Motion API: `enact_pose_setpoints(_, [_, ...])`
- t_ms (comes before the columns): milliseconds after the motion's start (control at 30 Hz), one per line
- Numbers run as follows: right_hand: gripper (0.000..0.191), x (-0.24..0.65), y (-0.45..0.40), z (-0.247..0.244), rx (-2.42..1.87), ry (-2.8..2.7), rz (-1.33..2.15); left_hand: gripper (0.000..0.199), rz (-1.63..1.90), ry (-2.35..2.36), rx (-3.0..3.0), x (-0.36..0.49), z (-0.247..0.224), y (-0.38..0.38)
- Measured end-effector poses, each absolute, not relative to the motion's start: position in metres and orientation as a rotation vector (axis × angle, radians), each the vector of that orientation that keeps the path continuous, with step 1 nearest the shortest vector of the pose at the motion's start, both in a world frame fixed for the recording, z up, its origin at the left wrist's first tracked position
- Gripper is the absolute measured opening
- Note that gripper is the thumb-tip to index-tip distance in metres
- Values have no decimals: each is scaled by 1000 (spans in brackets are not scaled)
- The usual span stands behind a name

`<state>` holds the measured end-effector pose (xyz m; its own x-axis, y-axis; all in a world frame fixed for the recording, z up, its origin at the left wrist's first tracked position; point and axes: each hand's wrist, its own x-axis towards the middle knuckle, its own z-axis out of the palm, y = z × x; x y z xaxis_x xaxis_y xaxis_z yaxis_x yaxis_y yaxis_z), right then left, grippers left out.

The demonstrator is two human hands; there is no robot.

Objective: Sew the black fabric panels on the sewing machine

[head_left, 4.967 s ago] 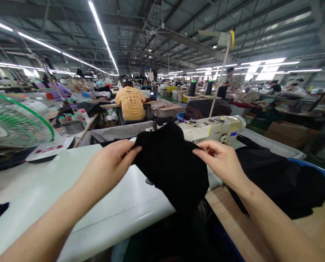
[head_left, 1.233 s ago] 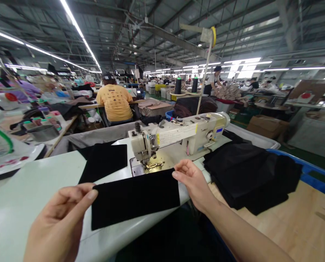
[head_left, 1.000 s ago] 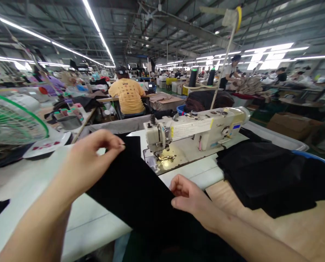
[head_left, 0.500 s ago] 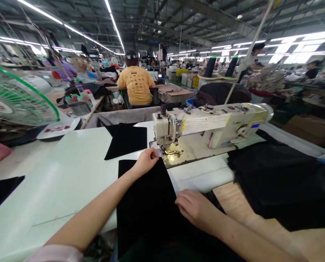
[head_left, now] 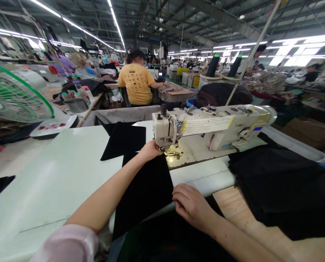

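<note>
A black fabric panel (head_left: 143, 189) lies on the pale table in front of me, its lower corner hanging over the front edge. My left hand (head_left: 151, 150) is closed on its far edge, right beside the needle and presser foot of the sewing machine (head_left: 165, 127); the fingertips are partly hidden there. At the panel's right edge my right hand (head_left: 188, 202) is closed, fingers bent together on the fabric's border. Beyond my left forearm lie more black fabric pieces (head_left: 125, 140), flat on the table.
A stack of black fabric (head_left: 282, 185) rests on a wooden board (head_left: 239, 203) at right. A green-rimmed fan (head_left: 17, 94) stands at left. Thread cones (head_left: 213, 65) rise behind the machine. A person in a yellow shirt (head_left: 136, 83) sits ahead.
The black panel has slid away from me toward the needle, its lower edge now showing. My left hand has moved forward to the presser foot; my right hand has shifted slightly left.
</note>
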<state>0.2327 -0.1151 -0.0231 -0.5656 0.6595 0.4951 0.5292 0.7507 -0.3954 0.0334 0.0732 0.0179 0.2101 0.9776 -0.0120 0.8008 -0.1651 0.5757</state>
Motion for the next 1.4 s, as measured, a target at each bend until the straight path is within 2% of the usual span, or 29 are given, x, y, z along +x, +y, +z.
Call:
enact_pose_setpoints(133, [19,235,-116,-22,-860,-2355,239,21,554,1754,2100,34,26,58])
enact_pose_setpoints(233, [22,239,-119,-18,-826,-2397,198,24,631,1827,2211,35,28,10])
enact_pose_setpoints(300, [26,242,-121,-15,-809,-2421,189,14,589,1608,2428,33,22,-36])
enact_pose_setpoints(333, [27,243,-122,-14,-804,-2434,189,9,529,1352,2562,32,18,-59])
enact_pose_setpoints(400, [30,245,-122,-13,-799,-2455,189,16,471,994,2709,26,7,-96])
enact_pose_setpoints(467, [32,246,-118,-13,-811,-2465,193,28,480,841,2784,20,-1,-114])
enact_pose_setpoints(533, [33,245,-109,-15,-830,-2462,201,35,511,813,2823,16,-2,-111])
enact_pose_setpoints(700, [30,238,-75,-17,-841,-2466,187,27,516,828,2823,12,10,-71])
enact_pose_setpoints(1167, [25,213,3,-8,-1137,-2493,-31,31,580,944,2742,-3,11,14])
enact_pose_setpoints(1400, [26,212,-21,-7,-1175,-2384,-1,37,446,1180,2746,-5,5,30])
